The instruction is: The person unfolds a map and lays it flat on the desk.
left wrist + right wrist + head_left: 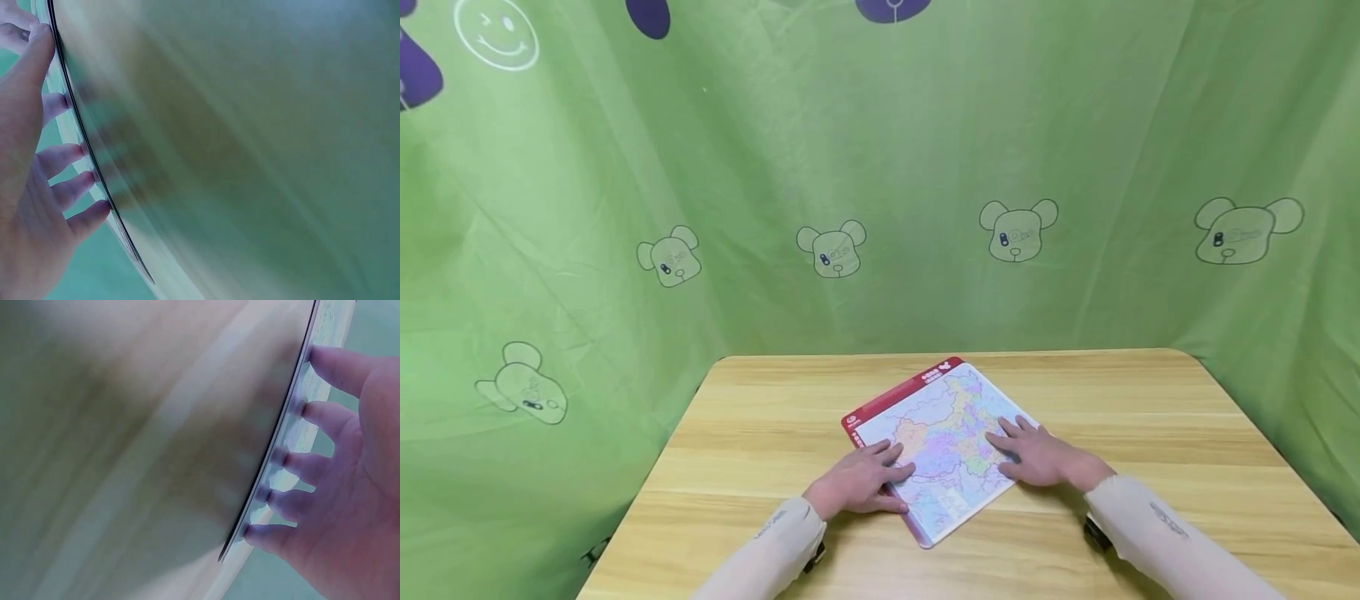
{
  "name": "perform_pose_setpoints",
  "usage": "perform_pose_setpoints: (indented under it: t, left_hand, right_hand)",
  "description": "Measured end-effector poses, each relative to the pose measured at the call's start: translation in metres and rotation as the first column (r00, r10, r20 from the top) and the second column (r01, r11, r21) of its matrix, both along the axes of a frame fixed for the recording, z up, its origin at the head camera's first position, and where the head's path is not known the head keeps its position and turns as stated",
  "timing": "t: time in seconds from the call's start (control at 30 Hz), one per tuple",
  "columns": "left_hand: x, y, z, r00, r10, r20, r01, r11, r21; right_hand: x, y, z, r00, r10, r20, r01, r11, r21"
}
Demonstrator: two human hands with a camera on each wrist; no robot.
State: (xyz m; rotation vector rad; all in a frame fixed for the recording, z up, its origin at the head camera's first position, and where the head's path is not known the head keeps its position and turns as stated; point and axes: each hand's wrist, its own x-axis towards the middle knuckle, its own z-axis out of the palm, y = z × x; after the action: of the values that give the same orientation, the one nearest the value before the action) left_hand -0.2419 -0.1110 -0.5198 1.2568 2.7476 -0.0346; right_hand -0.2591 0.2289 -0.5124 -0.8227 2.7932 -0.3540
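One map board [951, 433] | one table [760, 417] | left hand [861, 481], right hand [1040, 454]: both released, splayed on map board

From my remote seat I counted two hands, one left hand [861, 482] and one right hand [1041, 457], with five digits showing on each in the wrist views. I saw two pale sleeves [1172, 533] and two dark objects [814, 557], one under each wrist. There was one map board [951, 454] on one table [1157, 450]. Behind, I tallied five bear-head outlines [837, 252], one smiley face [496, 33] and four purple shapes [649, 15].
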Motion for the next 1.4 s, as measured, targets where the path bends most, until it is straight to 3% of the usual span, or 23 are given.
perform_pose_setpoints:
  t: [0.4, 0.7, 1.4]
  left_hand:
    - [0.0, 0.005, -0.004, 1.0, -0.011, -0.004, 0.011, 1.0, 0.006]
    - [0.003, 0.01, 0.0, 1.0, -0.026, 0.009, 0.026, 1.0, 0.003]
    - [0.007, 0.02, 0.002, 0.998, -0.054, -0.034, 0.053, 0.998, -0.021]
  right_hand:
    - [-0.014, -0.005, 0.001, 1.0, -0.017, 0.002, 0.017, 1.0, 0.013]
    - [-0.022, -0.006, -0.001, 1.0, -0.024, -0.004, 0.024, 0.999, 0.025]
    - [-0.036, -0.008, -0.005, 0.999, -0.04, 0.014, 0.039, 0.999, 0.026]
